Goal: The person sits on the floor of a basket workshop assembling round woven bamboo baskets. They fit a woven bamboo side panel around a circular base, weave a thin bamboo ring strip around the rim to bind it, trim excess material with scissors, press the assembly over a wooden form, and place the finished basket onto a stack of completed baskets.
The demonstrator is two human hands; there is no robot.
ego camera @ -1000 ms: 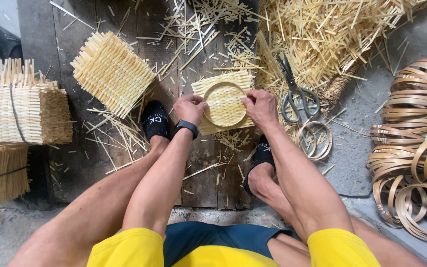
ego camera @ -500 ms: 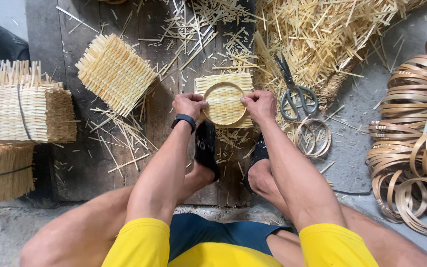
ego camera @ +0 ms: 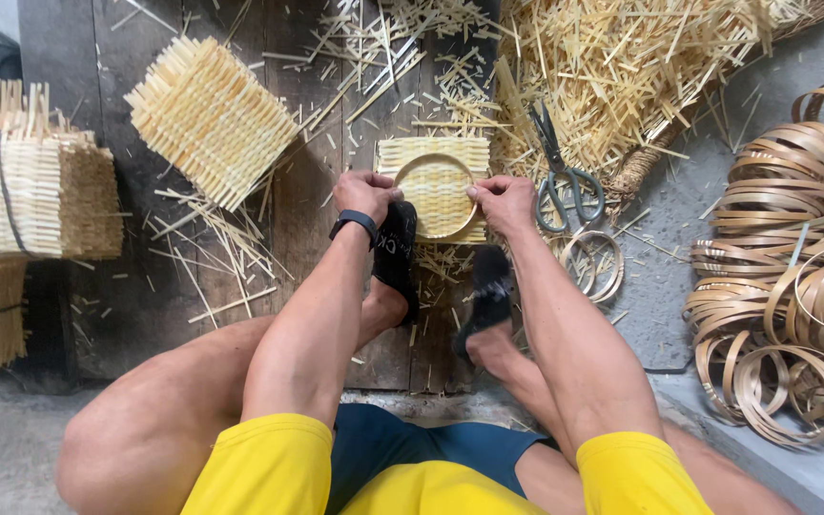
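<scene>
A square woven bamboo mat (ego camera: pixel 434 157) lies on a dark wooden board (ego camera: pixel 307 219) with a round bamboo hoop (ego camera: pixel 436 195) pressed on top of it. My left hand (ego camera: pixel 366 194), with a black band on its wrist, grips the hoop's left edge. My right hand (ego camera: pixel 502 202) grips the hoop's right edge. My two feet in dark socks (ego camera: pixel 396 256) rest on the board just below the mat, the left one touching the hoop's lower left.
Another woven square (ego camera: pixel 210 119) lies at upper left, stacks of woven mats (ego camera: pixel 30 191) at far left. Scissors (ego camera: pixel 560 172) and loose hoops (ego camera: pixel 591 262) lie right of my hands. A pile of bamboo strips (ego camera: pixel 622 67) fills the top; coiled bamboo bands (ego camera: pixel 793 267) lie at right.
My left foot has slid from the left in under the mat, beside my left hand. Both hands stay on the hoop's edges.
</scene>
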